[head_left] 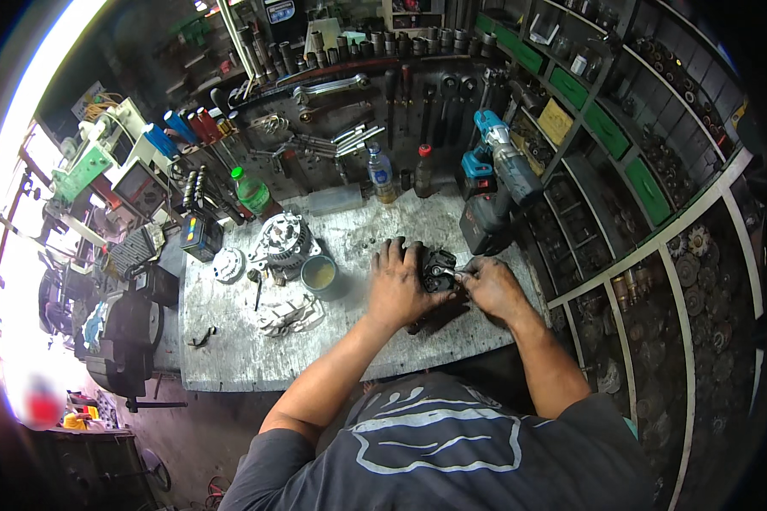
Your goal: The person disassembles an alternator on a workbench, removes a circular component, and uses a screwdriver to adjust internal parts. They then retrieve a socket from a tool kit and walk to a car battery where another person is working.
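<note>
A dark, greasy metal part [439,271] with rounded openings sits on the worn workbench [239,366] in front of me. My left hand [398,283] presses against its left side, fingers pointing away and thumb along the near edge, gripping it. At the part's right side my right hand [493,289] is closed in a pinch, with a small light metal bit showing at the fingertips; its kind cannot be made out. Left of my hands stand a cup [320,274] of yellowish contents and a silver alternator [284,241]. A crumpled whitish rag [288,317] lies nearer.
A teal cordless impact wrench [504,153] stands at the bench's far right. Bottles with green [251,191], blue [381,175] and red [423,172] caps line the back. Wrenches [332,87] hang behind. A vise [126,341] flanks the left, parts shelves [605,128] the right.
</note>
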